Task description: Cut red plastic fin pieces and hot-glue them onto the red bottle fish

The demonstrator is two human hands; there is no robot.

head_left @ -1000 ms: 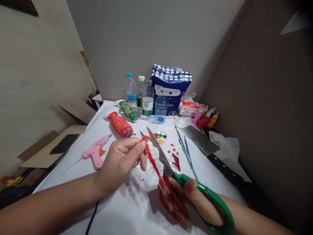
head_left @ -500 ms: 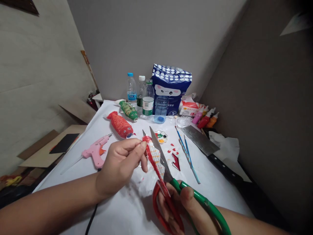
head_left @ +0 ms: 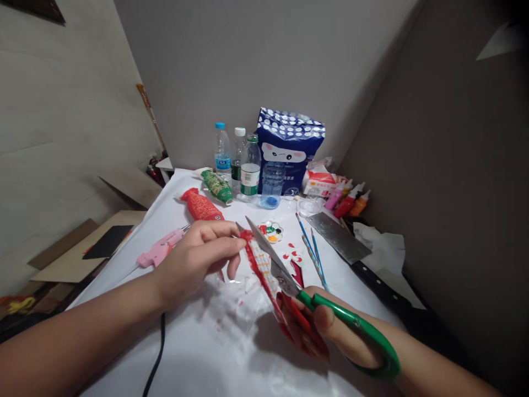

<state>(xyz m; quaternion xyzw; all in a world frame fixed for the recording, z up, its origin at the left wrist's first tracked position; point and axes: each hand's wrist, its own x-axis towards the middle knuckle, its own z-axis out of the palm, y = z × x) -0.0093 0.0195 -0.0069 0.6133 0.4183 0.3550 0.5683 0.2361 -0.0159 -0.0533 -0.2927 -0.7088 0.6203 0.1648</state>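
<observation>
My left hand [head_left: 202, 251] pinches the upper end of a red-edged piece [head_left: 263, 266] with a white and orange grid pattern, apparently painted plastic. In my right hand [head_left: 345, 331] is a pair of scissors [head_left: 287, 278] with a green handle; a red part lies below it, partly hidden by the fingers. The blades are parted, with the painted piece between or alongside them; the exact contact is hard to tell. Behind my left hand lie a red fish-shaped bottle [head_left: 202, 207] and a pink glue gun [head_left: 159, 248], both partly covered.
A green fish-shaped bottle [head_left: 217, 186], several clear bottles [head_left: 250, 171] and a blue bag [head_left: 289, 149] stand at the back. A paint palette [head_left: 270, 231], paintbrushes [head_left: 313, 248] and a cleaver [head_left: 339, 237] lie on the white-covered table [head_left: 198, 358]. Paint tubes [head_left: 347, 203] are at the right.
My left hand has shifted slightly left and covers more of the red fish and glue gun. My right hand has turned and moved a little right and up with the scissors.
</observation>
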